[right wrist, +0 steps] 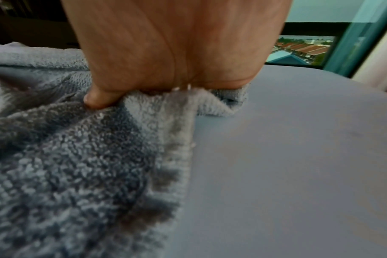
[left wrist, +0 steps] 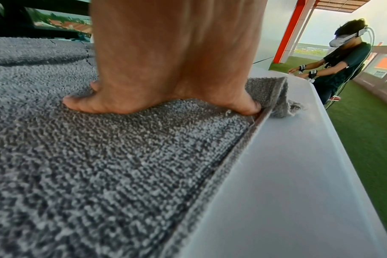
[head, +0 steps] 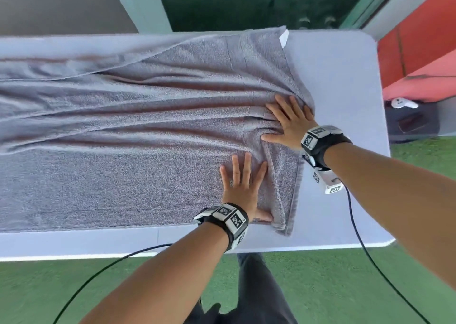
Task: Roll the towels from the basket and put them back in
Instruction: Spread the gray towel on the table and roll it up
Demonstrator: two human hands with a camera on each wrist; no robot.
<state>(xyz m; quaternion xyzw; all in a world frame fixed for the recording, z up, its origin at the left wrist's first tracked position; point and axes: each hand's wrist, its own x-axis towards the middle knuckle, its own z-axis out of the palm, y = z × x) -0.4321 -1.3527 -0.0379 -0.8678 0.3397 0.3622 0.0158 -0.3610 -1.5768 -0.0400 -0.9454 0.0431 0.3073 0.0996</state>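
Flat beneath both hands lies the towel.

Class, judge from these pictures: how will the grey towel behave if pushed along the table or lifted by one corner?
The grey towel is probably floppy: it ridges beside the right hand. Its looped pile likely grips, bunching rather than sliding on the table.

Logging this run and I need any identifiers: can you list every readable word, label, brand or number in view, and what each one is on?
No readable text in any view.
White tag at the towel far corner: blank or too small to tell.
Wrist bands by the left hand and right hand: black-and-white square code markers only, no letters or numbers.
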